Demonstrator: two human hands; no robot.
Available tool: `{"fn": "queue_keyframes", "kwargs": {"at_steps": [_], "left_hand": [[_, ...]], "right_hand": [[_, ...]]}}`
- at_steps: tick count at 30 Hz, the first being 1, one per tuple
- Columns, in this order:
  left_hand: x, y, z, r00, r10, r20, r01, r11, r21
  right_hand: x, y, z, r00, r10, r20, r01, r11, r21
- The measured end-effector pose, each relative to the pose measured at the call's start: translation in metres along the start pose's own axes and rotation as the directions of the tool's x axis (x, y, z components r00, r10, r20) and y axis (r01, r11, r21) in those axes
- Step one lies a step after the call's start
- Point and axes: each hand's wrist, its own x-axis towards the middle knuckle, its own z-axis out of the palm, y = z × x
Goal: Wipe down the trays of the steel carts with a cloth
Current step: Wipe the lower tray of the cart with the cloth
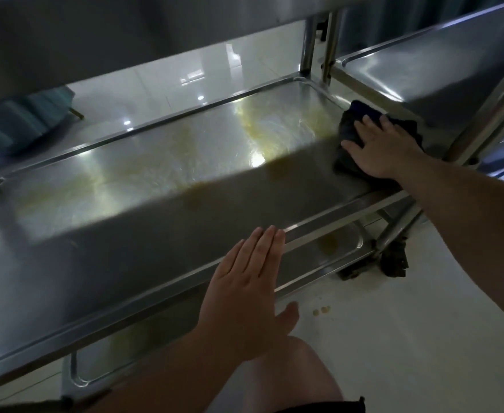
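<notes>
Right hand [385, 150] flat, pressing cloth [349, 126] at tray [155, 180] right corner; left hand [250, 281] open on front rim. Risk: smearing yellow residue [259, 126] across.

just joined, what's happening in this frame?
A person is wiping the middle tray of a steel cart. The right hand presses a dark cloth flat at the tray's far right end. The left hand hovers open over the near rim, holding nothing. Yellowish streaks show across the tray, so it is not yet clean. A few drips lie on the floor.
</notes>
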Motion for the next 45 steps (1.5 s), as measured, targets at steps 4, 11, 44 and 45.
{"fn": "queue_keyframes", "kwargs": {"at_steps": [4, 11, 44, 45], "left_hand": [[0.0, 0.0, 0.002, 1.0, -0.012, -0.011, 0.013, 1.0, 0.018], [0.0, -0.001, -0.001, 0.999, -0.021, 0.039, 0.02, 0.999, 0.046], [0.004, -0.003, -0.014, 0.994, -0.007, 0.105, 0.01, 0.999, -0.035], [0.006, -0.003, -0.02, 0.992, -0.01, 0.122, 0.02, 0.997, -0.08]], "right_hand": [[0.005, -0.054, -0.002, 0.996, -0.082, -0.043, 0.084, 0.996, 0.039], [-0.062, -0.133, 0.024, 0.783, -0.619, 0.067, 0.616, 0.785, 0.065], [-0.033, -0.079, 0.003, 0.999, -0.048, 0.003, 0.048, 0.997, 0.056], [-0.041, -0.103, 0.006, 0.989, -0.145, 0.007, 0.145, 0.988, 0.054]]}}
